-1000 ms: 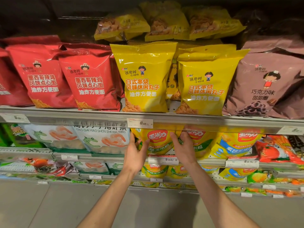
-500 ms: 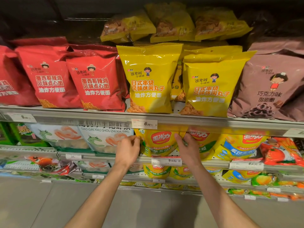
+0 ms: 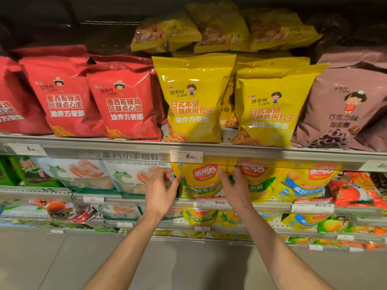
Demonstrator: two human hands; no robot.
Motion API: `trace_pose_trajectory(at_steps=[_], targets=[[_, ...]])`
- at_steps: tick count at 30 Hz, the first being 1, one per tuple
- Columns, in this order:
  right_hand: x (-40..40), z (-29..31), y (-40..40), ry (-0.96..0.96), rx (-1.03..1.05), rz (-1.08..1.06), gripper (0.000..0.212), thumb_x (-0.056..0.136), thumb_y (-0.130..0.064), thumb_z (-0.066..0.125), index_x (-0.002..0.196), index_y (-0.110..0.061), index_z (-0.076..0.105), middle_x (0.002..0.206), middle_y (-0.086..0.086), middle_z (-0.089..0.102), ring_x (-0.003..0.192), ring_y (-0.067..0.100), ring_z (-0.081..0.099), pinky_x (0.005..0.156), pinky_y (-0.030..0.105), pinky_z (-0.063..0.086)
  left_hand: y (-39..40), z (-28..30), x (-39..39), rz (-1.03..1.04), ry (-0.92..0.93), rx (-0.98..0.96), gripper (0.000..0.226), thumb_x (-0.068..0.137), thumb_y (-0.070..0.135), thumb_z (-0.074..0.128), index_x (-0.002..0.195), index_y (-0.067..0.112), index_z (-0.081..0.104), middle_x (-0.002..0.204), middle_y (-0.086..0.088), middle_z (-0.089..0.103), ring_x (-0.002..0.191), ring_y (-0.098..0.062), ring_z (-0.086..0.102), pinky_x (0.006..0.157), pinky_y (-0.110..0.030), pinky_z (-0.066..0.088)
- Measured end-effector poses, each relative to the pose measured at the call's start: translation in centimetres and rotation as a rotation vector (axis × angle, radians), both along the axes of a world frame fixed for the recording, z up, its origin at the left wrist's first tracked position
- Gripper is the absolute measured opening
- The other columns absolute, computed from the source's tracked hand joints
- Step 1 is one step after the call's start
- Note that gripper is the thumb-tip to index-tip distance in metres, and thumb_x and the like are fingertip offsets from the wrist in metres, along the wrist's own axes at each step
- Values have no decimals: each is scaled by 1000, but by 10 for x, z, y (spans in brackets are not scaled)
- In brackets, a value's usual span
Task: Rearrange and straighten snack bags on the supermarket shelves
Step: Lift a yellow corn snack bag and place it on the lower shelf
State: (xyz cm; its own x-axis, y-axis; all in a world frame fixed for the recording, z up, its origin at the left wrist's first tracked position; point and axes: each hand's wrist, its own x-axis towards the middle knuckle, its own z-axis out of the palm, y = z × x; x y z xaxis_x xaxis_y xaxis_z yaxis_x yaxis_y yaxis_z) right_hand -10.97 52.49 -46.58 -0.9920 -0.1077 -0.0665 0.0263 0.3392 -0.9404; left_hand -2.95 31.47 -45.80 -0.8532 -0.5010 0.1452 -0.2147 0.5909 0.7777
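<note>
Upper rows look tidy; the left hand (image 3: 161, 191) and right hand (image 3: 232, 186), fingers loosely spread, flank the yellow corn bag (image 3: 202, 181), straightening unfinished.

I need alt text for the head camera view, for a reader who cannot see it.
Two bare hands frame a yellow corn snack bag on the second shelf: the left hand at its left edge, the right hand at its right edge. On the shelf above stand red bags, yellow bags and a mauve bag.
</note>
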Motion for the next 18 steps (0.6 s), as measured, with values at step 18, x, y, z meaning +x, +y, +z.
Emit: trace_pose_trajectory(at_steps=[18], targets=[[44,18,40,-33,-24,-40,14,101,-15,61,89,-8,66,78,5,61,73,20,55,67,27,43,5,14,40,-49,3,330,12,101,28,59,113,30,59,93,10,69,90,-1,65,81,-21,51]])
